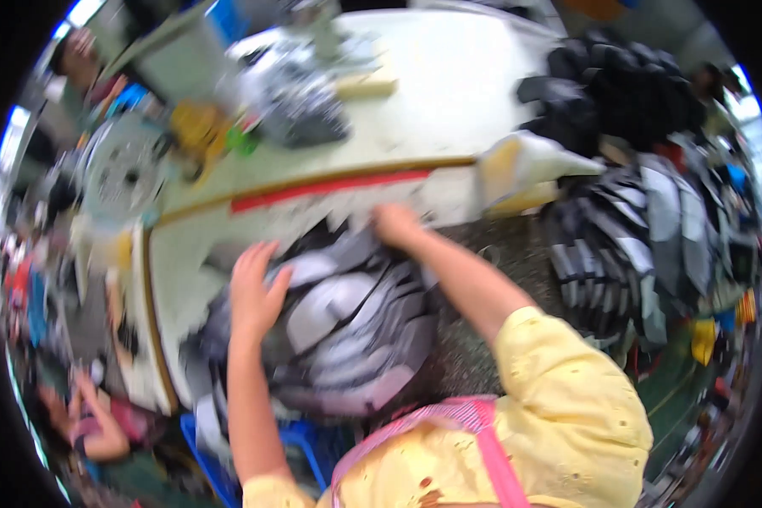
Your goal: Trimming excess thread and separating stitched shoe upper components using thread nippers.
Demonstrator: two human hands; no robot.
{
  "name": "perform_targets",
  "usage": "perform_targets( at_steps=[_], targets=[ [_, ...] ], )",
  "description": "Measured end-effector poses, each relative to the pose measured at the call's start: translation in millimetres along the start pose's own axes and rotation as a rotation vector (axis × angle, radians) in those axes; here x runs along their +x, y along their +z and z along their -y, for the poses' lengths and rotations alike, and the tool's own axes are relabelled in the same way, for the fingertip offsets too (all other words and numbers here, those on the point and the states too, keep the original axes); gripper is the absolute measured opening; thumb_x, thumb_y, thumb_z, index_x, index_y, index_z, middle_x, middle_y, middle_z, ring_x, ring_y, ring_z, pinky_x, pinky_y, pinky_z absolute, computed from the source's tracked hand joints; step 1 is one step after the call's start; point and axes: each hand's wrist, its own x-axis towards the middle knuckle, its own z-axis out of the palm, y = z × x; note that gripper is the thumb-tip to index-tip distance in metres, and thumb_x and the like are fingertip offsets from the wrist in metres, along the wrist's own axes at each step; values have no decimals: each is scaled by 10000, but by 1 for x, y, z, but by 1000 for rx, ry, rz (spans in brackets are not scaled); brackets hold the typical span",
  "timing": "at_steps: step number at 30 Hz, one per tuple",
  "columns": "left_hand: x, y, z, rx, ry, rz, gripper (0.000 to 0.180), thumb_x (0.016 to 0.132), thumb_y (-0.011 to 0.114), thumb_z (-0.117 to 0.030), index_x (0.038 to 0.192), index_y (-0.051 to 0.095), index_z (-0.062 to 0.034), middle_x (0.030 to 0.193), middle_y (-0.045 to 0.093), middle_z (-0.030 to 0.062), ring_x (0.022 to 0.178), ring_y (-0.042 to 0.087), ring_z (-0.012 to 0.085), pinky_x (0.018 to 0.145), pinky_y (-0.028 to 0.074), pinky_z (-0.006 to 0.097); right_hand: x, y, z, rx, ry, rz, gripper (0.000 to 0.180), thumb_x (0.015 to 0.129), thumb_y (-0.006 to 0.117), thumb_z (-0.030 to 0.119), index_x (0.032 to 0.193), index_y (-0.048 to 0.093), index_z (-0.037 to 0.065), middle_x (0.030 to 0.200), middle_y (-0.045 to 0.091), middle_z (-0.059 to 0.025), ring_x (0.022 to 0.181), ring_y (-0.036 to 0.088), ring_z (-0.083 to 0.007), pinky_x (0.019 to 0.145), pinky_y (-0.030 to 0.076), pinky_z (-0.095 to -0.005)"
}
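Observation:
A heap of grey, black and pale curved pieces (334, 313), which look like shoe uppers, lies in front of me at the table's near edge. On its left side rests my left hand (258, 288), fingers stretched and thumb apart. At the far right of the heap, the fingers of my right hand (395, 224) are bent together at the edge of a dark grey piece (356, 244). Motion blur hides the exact grip. Behind both hands, a red strip (330, 190) runs along the white work surface (182, 262).
To the right hang stacked grey and black pieces (626, 245), below a black pile (618, 89). A yellow-white block (516, 173) stands beyond my right arm. A clear bag of dark items (300, 106) lies on the far table. A blue crate (309, 449) is below. Other people sit at left.

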Motion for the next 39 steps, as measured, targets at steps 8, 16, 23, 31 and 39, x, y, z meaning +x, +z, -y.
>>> perform_targets(
  at_steps=[8, 16, 23, 31, 39],
  targets=[
    [-29, 23, -72, -1285, -455, 236, 456, 894, 475, -274, 1270, 407, -25, 1208, 513, 109, 1070, 499, 207, 887, 373, 305, -132, -93, 38, 800, -686, -44, 215, 789, 606, 174, 705, 470, 31, 605, 494, -74, 551, 463, -149, 537, 404, -315],
    [-97, 32, -158, -1570, -846, 315, 345, 924, 417, -396, 692, 415, -141, 462, 239, -63, 336, 161, 74, 354, 171, 246, -241, -117, 6, 443, -597, -255, 146, 723, 654, 233, 811, 635, 118, 718, 579, -44, 738, 566, -229, 602, 452, -338],
    [-142, 13, -196, -1052, -447, 700, 133, 875, 526, -165, 817, 554, -48, 640, 506, 28, 542, 473, 117, 496, 397, 260, -254, -105, 75, 34, -868, 208, 210, 715, 625, 316, 761, 636, 112, 705, 621, -90, 703, 599, -288, 594, 468, -401],
    [-135, -7, -188, -840, -365, 385, 276, 864, 544, -170, 625, 521, -33, 548, 348, -30, 501, 282, 70, 459, 218, 247, -286, -98, -9, 663, -638, -40, 147, 676, 639, 193, 677, 587, 55, 612, 566, -110, 577, 557, -237, 537, 411, -357],
    [-106, 17, -129, -463, 72, 26, 254, 839, 561, -132, 664, 489, 37, 523, 375, 69, 509, 292, 153, 471, 275, 355, -254, -85, -27, 787, -440, -340, 183, 662, 679, 224, 692, 612, 56, 651, 609, -82, 611, 590, -215, 576, 450, -323]
  ],
)
